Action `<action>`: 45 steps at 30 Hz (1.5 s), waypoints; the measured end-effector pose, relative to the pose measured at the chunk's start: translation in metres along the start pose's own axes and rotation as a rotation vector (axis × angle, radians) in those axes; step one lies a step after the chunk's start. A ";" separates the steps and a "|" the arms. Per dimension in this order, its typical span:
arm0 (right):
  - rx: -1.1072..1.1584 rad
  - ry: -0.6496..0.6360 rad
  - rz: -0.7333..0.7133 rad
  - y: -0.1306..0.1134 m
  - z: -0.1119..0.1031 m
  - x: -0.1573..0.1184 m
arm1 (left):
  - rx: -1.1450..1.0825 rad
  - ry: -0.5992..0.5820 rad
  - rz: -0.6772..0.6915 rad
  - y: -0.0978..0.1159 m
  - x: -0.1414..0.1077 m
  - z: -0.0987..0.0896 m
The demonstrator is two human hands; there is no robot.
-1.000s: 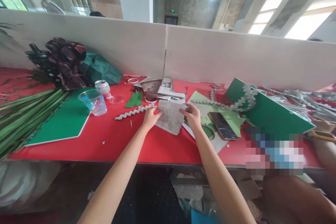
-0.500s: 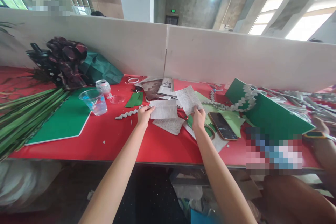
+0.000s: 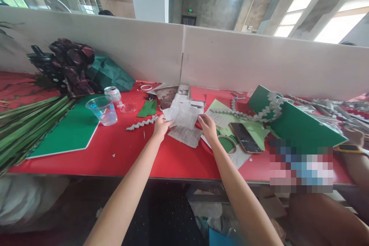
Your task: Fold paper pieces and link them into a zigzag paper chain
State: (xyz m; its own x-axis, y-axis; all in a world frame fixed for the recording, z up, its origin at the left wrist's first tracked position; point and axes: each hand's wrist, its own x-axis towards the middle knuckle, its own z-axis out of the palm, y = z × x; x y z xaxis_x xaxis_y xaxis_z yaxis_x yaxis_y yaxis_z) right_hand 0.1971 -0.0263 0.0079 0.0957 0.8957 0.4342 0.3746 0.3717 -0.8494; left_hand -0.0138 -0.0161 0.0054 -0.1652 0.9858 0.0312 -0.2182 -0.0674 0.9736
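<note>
My left hand (image 3: 162,127) pinches the left side of a thin printed paper sheet (image 3: 185,116), which is blurred and seems to overlap another piece. At the sheet's right edge, the fingers of my right hand (image 3: 207,127) are closed on it. Another printed paper piece (image 3: 186,137) lies flat on the red table just below. Left of my left hand is a grey zigzag folded-paper strip (image 3: 141,124). A tape roll (image 3: 234,147) sits beside my right wrist, partly hidden by it, with a smartphone (image 3: 245,137) further right.
A plastic cup (image 3: 103,113), a can (image 3: 113,96) and a green board (image 3: 69,130) with long leaves (image 3: 37,119) stand left. Light green paper (image 3: 256,132) lies right, before an upright green board (image 3: 294,123). Another person's arm (image 3: 357,165) is at far right. A white partition (image 3: 245,57) closes the back.
My right hand has moved left and down toward my left hand. The papers held apart before are now together between my hands, in front of the pile.
</note>
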 end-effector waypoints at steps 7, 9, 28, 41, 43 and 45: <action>-0.592 -0.152 0.038 0.014 -0.008 -0.005 | -0.213 0.270 0.150 0.009 0.003 -0.013; -0.622 -0.171 0.043 0.017 -0.007 -0.005 | -0.200 0.281 0.127 0.012 0.002 -0.013; -0.030 0.110 0.181 0.012 -0.011 0.003 | -0.278 0.355 0.088 0.011 0.005 -0.015; 0.452 0.242 0.204 0.016 -0.006 0.010 | -0.066 0.160 -0.090 0.010 0.004 -0.008; 0.506 0.317 0.167 0.015 -0.009 0.012 | 0.032 0.106 -0.082 0.007 0.002 -0.007; 0.579 0.396 0.134 0.013 -0.012 0.014 | 0.100 0.019 -0.121 0.006 -0.001 -0.006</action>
State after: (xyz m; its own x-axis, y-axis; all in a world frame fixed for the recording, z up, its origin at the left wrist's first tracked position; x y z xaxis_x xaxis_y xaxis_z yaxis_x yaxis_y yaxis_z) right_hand 0.2149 -0.0122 0.0064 0.4757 0.8276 0.2980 -0.2033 0.4331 -0.8781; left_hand -0.0203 -0.0188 0.0098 -0.1622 0.9825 -0.0914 -0.1414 0.0685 0.9876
